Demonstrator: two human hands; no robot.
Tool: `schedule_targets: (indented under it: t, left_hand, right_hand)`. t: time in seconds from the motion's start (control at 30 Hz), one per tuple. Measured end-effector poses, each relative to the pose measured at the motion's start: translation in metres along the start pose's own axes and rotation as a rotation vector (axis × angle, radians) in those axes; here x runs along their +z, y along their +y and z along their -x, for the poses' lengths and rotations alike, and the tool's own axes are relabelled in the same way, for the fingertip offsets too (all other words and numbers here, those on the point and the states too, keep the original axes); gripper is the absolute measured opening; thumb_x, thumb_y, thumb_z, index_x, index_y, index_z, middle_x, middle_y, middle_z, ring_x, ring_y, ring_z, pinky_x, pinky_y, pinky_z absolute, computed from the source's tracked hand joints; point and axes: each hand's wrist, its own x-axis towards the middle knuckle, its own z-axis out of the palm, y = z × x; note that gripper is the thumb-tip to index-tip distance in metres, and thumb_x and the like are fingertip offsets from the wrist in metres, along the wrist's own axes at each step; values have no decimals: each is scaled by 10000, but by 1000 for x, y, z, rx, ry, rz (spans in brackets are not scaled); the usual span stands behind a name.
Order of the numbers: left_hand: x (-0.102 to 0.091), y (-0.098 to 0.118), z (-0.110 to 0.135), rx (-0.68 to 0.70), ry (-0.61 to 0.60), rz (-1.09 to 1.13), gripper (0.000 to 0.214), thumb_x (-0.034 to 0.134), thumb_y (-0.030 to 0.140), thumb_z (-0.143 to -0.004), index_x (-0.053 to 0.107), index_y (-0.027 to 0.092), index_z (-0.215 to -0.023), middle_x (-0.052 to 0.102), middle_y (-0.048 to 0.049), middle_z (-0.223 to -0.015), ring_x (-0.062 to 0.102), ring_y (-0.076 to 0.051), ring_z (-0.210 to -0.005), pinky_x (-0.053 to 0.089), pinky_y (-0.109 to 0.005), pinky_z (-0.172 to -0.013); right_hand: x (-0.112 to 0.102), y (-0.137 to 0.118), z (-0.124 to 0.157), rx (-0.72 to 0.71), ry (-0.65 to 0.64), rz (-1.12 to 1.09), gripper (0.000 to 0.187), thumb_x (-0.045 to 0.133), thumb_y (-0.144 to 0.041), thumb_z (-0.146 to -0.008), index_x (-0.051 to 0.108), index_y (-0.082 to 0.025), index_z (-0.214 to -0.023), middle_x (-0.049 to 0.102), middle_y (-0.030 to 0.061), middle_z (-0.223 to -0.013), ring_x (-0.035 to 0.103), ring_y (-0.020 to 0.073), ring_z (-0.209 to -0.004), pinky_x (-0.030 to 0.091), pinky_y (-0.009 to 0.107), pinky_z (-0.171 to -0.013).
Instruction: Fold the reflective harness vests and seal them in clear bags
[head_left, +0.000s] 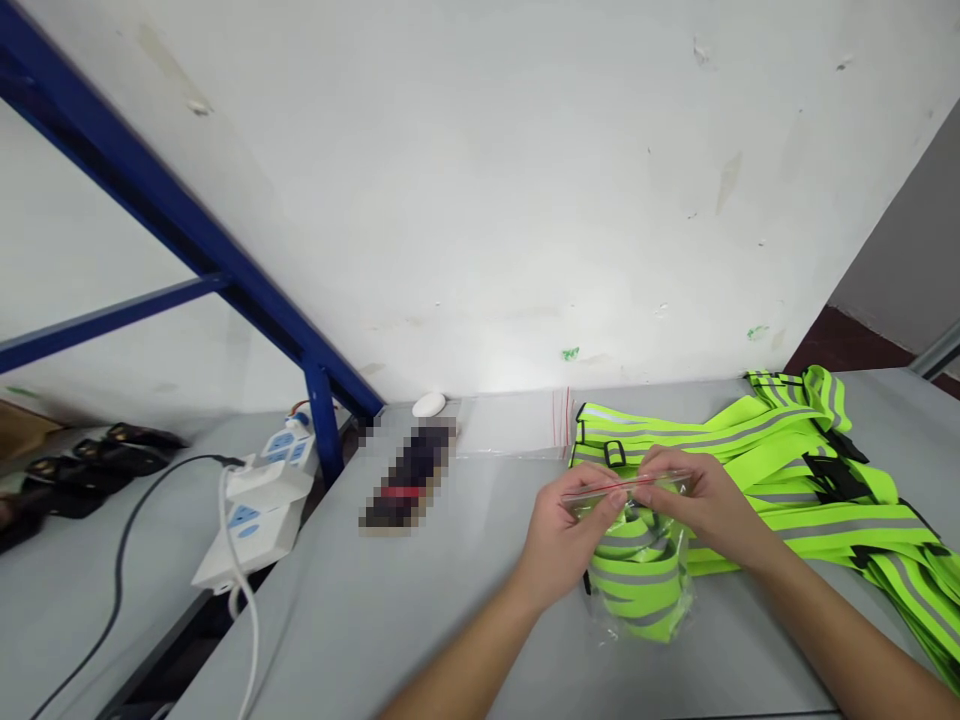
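One clear bag (642,568) of coiled lime strap (637,596) sat at the frame's lower right, its long axis running downward from the seal (628,486) that left hand (559,530) and right hand (694,496) pinched, equally near; loose straps (840,523) lay rightward.

Left of the left hand (561,535), the worktop (352,610) offers passage; straps (840,523) crowd the right, a wall (487,200) the back.
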Motion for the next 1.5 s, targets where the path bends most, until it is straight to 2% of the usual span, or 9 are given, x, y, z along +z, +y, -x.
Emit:
schedule_targets:
  t: [0.2, 0.4, 0.73, 0.93, 1.07, 1.2, 1.33, 1.43, 1.5]
  left_hand:
    - [-3, -2, -1, 37, -17, 63, 189, 666, 373, -820, 631, 192, -861, 633, -53, -960, 593, -190, -899, 461, -286, -796]
    - [-6, -6, -3, 75, 68, 11, 164, 653, 342, -842, 657, 180, -813, 616, -25, -813, 572, -152, -793, 452, -261, -735]
    - [-4, -7, -4, 120, 118, 53, 209, 656, 372, -836, 659, 164, -856, 657, -67, -955, 610, -186, -917, 472, -288, -806]
    - [-7, -4, -2, 171, 160, 4, 211, 643, 333, -854, 599, 168, -730, 611, -9, -773, 577, -121, -746, 452, -223, -693]
    - [-7, -8, -3, 92, 151, 31, 239, 637, 394, -851, 625, 165, -784, 657, -36, -838, 621, -151, -817, 480, -256, -761]
    - [-4, -14, -4, 47, 139, 53, 355, 536, 449, -905, 537, 210, -1168, 620, -98, -1190, 593, -216, -1090, 486, -342, -906]
    - [-2, -14, 5, 392, 191, -353, 436, 465, 301, -948, 364, 252, -1370, 386, -116, -1457, 373, -253, -1349, 353, -454, -1086]
    - [0, -10, 9, 610, -8, -667, 572, 430, 218, -943, 218, 249, -1474, 235, -120, -1550, 220, -275, -1432, 278, -488, -1139]
    - [6, -7, 2, 559, -166, -775, 609, 360, 231, -968, 89, 235, -1513, 154, -111, -1584, 156, -258, -1454, 282, -470, -1148]
  right_hand:
    - [0, 2, 1, -44, 68, -8, 123, 710, -314, -791, 661, -219, -731, 587, -1, -753, 552, 141, -696, 431, 273, -653]
    - [-2, 1, 1, -38, 157, 44, 161, 713, -337, -782, 662, -207, -701, 586, 8, -718, 549, 149, -679, 429, 282, -636]
    - [-6, -1, -2, -34, 114, -23, 167, 717, -342, -769, 662, -197, -707, 588, 1, -720, 546, 136, -655, 420, 277, -612]
    - [-7, -2, -2, 15, 132, -50, 217, 725, -377, -756, 652, -189, -677, 566, -5, -688, 531, 135, -630, 419, 284, -599]
    - [-5, 0, -1, 64, 113, -132, 210, 728, -364, -765, 645, -184, -694, 585, -8, -731, 539, 123, -662, 420, 260, -618]
    - [5, 10, -1, 174, 273, -269, 237, 739, -404, -745, 642, -191, -778, 674, 25, -886, 606, 157, -785, 467, 267, -693]
    - [13, 25, -7, 302, 495, -461, 289, 731, -446, -727, 639, -202, -851, 717, 48, -917, 646, 196, -911, 504, 279, -755]
    - [6, 39, -15, 295, 634, -486, 312, 684, -459, -734, 642, -186, -880, 719, 77, -973, 643, 218, -1010, 506, 312, -861]
    - [-7, 48, -21, 273, 719, -364, 352, 619, -474, -760, 639, -175, -944, 699, 103, -1058, 631, 245, -1057, 493, 365, -915]
